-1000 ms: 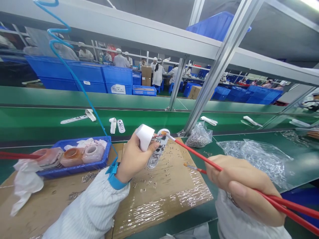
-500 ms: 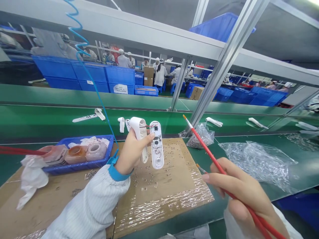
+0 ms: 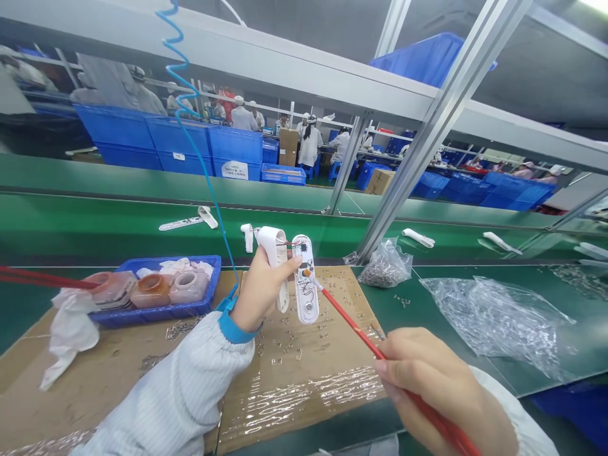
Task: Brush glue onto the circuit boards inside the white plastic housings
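My left hand [image 3: 259, 288] is closed round a white opened device [image 3: 289, 272], held upright above the cardboard mat [image 3: 266, 380]. Its two shell halves show, and the right half carries a small circuit board and thin wires. My right hand [image 3: 432, 383] is closed on a red-handled brush [image 3: 351, 326], with a second brush tip showing near its fingers. The brush tip touches the board half of the device. A blue wrist strap with a coiled blue cord [image 3: 199, 145] is on my left wrist.
A blue tray [image 3: 159, 313] with tape rolls and a white cloth sits at the left. Small metal clips are scattered on the cardboard. A bag of parts [image 3: 386, 266] and crumpled clear plastic [image 3: 494, 316] lie at the right. White device parts ride the green conveyor [image 3: 95, 237]. Other workers stand far behind.
My right hand has swung the brush down and left, so its tip now touches the board. The left hand keeps the device upright, moved slightly right.
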`<state>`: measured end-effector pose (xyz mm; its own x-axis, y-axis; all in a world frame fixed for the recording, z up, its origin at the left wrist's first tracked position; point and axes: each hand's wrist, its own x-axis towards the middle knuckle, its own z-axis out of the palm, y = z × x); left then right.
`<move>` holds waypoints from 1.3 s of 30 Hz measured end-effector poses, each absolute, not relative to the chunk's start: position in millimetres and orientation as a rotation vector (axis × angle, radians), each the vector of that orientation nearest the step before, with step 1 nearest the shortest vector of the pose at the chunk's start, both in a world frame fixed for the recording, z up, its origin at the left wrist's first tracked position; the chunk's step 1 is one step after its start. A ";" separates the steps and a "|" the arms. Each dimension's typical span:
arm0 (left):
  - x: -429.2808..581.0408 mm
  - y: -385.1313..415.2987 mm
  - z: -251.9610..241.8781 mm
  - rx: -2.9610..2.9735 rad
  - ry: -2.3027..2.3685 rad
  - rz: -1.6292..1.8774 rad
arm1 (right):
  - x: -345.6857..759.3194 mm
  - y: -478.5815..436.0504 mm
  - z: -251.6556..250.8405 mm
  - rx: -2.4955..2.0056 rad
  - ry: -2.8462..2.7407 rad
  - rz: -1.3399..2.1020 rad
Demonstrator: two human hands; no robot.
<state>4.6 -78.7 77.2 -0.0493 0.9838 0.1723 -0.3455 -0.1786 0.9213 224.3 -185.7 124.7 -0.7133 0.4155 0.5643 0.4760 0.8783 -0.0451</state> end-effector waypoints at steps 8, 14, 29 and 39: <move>5.1 -79.7 74.7 1.117 0.986 1.567 | 217.5 -181.3 116.8 -0.681 -2.362 -0.059; 7.7 -77.7 68.7 1.127 1.025 1.628 | 209.1 -173.1 118.3 -0.680 -2.211 0.146; 10.2 -72.6 54.7 1.273 1.096 1.566 | 214.1 -169.4 118.0 -0.788 -2.108 0.528; 11.6 -71.9 53.0 1.301 1.203 1.521 | 221.5 -168.5 107.9 -0.855 -2.041 0.679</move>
<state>11.6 -71.9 53.0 -0.1667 0.9559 0.2419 0.0151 -0.2428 0.9700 221.5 -168.5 107.9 -0.4482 0.7622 0.4672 0.3300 0.6268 -0.7059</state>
